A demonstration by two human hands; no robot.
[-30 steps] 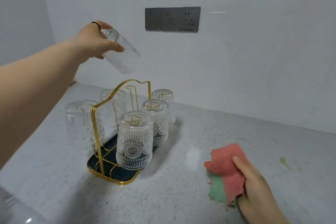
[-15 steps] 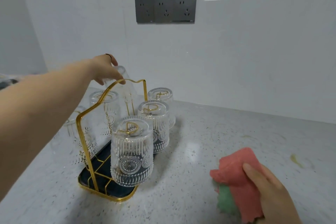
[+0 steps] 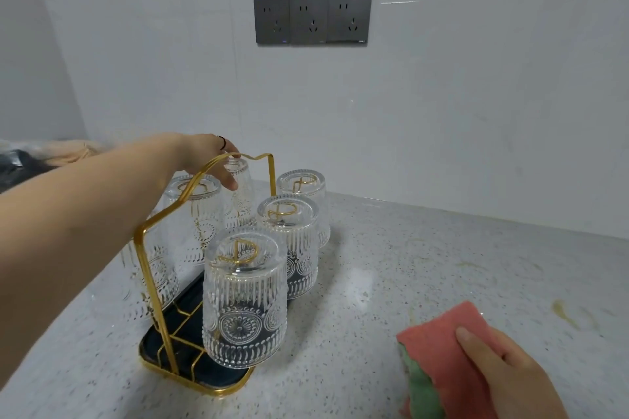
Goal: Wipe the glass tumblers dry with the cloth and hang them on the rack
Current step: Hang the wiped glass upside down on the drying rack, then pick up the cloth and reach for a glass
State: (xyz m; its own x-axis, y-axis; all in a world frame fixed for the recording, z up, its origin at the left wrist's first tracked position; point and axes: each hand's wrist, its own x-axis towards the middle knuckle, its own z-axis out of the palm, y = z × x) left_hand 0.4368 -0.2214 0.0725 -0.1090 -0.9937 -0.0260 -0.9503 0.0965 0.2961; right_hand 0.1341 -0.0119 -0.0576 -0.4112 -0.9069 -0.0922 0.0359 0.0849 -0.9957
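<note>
Tumbler (image 3: pixel 240 194) (mouth down) is being held within the rack (image 3: pixel 149 269), fingers (image 3: pixel 228 180) of the left hand (image 3: pixel 200 156) curling round its base; the right hand (image 3: pixel 510 371) is pinching the cloth (image 3: pixel 439 343) against the desk (image 3: pixel 408 248).

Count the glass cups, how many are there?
6, on the rack. Right front tumbler, right middle tumbler, right back tumbler; left front tumbler partly behind the arm, left middle tumbler, and left back tumbler, held by the left hand.

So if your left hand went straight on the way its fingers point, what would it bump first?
Probably the rack's gold handle, which stands right beside the left hand and the glass it holds. Past that is the far glass. Depth is hard to judge here.
</note>
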